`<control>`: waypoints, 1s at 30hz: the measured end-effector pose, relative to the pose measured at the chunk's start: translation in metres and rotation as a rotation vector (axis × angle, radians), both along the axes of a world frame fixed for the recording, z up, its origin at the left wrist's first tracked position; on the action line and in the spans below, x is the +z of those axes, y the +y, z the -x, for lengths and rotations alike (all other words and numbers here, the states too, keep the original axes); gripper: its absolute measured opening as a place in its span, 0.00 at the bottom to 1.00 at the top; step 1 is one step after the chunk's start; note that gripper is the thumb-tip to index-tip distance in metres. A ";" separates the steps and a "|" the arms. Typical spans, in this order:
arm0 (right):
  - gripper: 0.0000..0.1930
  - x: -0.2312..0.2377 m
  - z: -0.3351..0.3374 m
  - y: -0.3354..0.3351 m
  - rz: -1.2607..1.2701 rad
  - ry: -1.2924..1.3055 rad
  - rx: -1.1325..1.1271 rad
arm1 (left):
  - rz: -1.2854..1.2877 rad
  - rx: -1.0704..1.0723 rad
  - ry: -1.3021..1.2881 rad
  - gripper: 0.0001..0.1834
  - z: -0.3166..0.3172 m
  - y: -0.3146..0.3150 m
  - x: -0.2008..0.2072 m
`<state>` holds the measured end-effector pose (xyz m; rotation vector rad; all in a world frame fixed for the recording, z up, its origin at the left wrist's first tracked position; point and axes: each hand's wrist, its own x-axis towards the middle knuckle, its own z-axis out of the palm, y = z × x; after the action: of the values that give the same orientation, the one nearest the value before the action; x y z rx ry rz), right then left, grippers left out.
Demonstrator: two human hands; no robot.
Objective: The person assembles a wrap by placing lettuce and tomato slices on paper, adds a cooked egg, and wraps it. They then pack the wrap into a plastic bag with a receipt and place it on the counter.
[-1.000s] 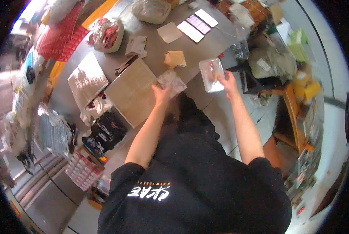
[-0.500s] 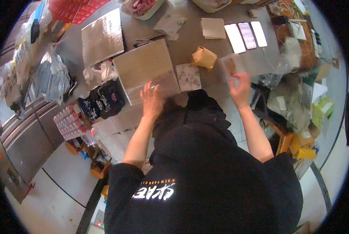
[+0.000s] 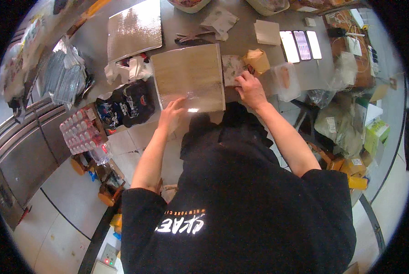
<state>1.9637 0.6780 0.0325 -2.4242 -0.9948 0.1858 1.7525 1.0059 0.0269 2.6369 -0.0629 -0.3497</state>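
A flat silvery foil-lined bag (image 3: 189,75) lies on the metal table in front of me. My left hand (image 3: 171,113) rests at its near left edge, fingers stretched out over the foil. To the bag's right is a pale packet with a printed pattern (image 3: 232,66), and a crumpled tan paper parcel (image 3: 258,60) touches its far right side. Above the packet's near right side, my right hand (image 3: 252,90) pinches a small dark reddish piece (image 3: 251,69), mostly hidden by the fingertips. Further right lies a clear plastic pouch (image 3: 284,81) with something brownish inside.
Another foil bag (image 3: 135,29) lies at the far left, near a stack of silvery sleeves (image 3: 67,75). Black printed bags (image 3: 126,107) sit at the table's left edge. Three phones (image 3: 300,45) lie at the right, beside a pale square stack (image 3: 267,33).
My right hand has moved left from the clear pouch to the patterned packet, now with a small reddish piece at its fingertips. My left hand stays at the foil bag's near edge. The view has shifted.
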 end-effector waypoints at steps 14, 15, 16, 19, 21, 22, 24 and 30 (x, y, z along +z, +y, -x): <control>0.17 0.167 0.090 0.135 -0.073 -0.272 0.147 | -0.104 0.054 -0.384 0.06 -0.072 0.016 0.212; 0.14 0.165 0.087 0.137 -0.039 -0.261 0.119 | -0.138 0.009 -0.332 0.08 -0.069 0.020 0.225; 0.11 0.165 0.084 0.137 0.061 -0.203 0.096 | -0.152 -0.044 -0.343 0.10 -0.067 0.022 0.233; 0.03 0.175 0.085 0.124 0.001 -0.235 0.175 | -0.167 0.191 -0.028 0.30 -0.048 0.022 0.235; 0.06 0.188 0.084 0.108 -0.133 -0.198 0.381 | -0.112 0.328 -0.103 0.35 -0.040 0.016 0.226; 0.05 0.192 0.080 0.096 -0.080 0.035 0.640 | -0.105 0.412 -0.121 0.37 -0.038 0.013 0.223; 0.09 0.194 0.074 0.059 -0.504 0.132 0.582 | -0.068 0.403 -0.106 0.42 -0.032 0.008 0.224; 0.38 0.071 -0.029 -0.096 0.441 0.027 -0.619 | 0.075 0.358 0.015 0.42 -0.022 -0.005 0.247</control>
<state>1.9924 0.5815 0.1037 -2.9891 -0.1568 0.2327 1.7744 1.0008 0.2742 2.5066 0.3877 -0.2380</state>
